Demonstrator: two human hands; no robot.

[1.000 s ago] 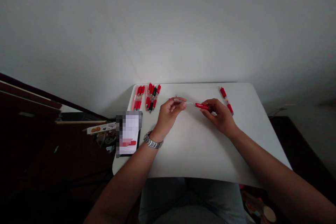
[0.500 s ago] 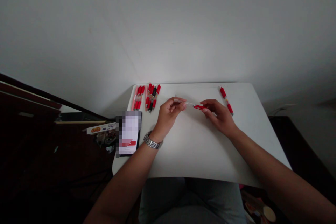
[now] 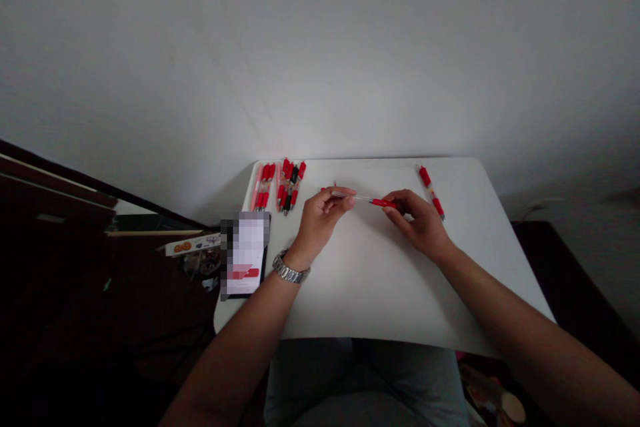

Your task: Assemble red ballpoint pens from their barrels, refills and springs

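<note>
Plainly, the left grip (image 3: 321, 215) pinches a clear tube (image 3: 344, 195), the right grip (image 3: 418, 221) a red piece (image 3: 383, 203).

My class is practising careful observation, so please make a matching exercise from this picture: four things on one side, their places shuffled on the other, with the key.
Things
1. Clear tube
2. Metal wristwatch
3. Lit-screen device
4. Black pen

Places
A. Around the left wrist
B. Among red pens at the table's far left
C. In the fingers of the left hand
D. At the table's left side, beside the left forearm

Pairs: 1-C, 2-A, 3-D, 4-B
</note>
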